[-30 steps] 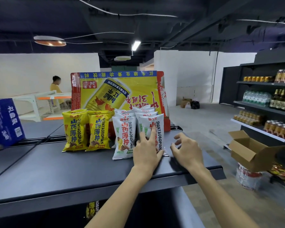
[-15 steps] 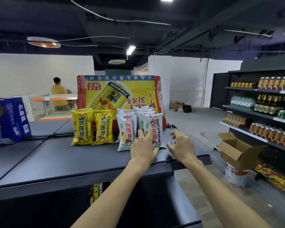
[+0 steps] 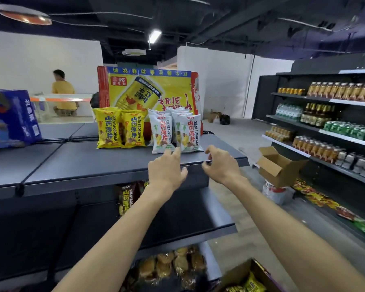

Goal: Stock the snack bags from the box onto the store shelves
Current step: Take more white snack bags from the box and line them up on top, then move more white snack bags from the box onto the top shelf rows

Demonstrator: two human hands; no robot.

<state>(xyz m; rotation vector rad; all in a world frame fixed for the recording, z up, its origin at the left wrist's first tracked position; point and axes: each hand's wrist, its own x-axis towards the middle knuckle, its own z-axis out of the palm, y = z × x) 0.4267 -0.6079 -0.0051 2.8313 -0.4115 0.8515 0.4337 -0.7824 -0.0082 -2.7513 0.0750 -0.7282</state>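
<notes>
The dark top shelf (image 3: 76, 165) carries white snack bags (image 3: 188, 133) just beyond the left hand (image 3: 167, 169), yellow snack bags (image 3: 120, 129) farther left.

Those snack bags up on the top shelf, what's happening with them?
A person is stocking a store shelf. White snack bags stand upright beside yellow snack bags on the top shelf. The left hand and right hand hover empty just in front of the white ones. More bags wait in the box below.

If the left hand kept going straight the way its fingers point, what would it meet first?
Most likely the front white snack bags standing on the top shelf; the left hand has its fingertips at their base already, though depth is hard to judge.
</notes>
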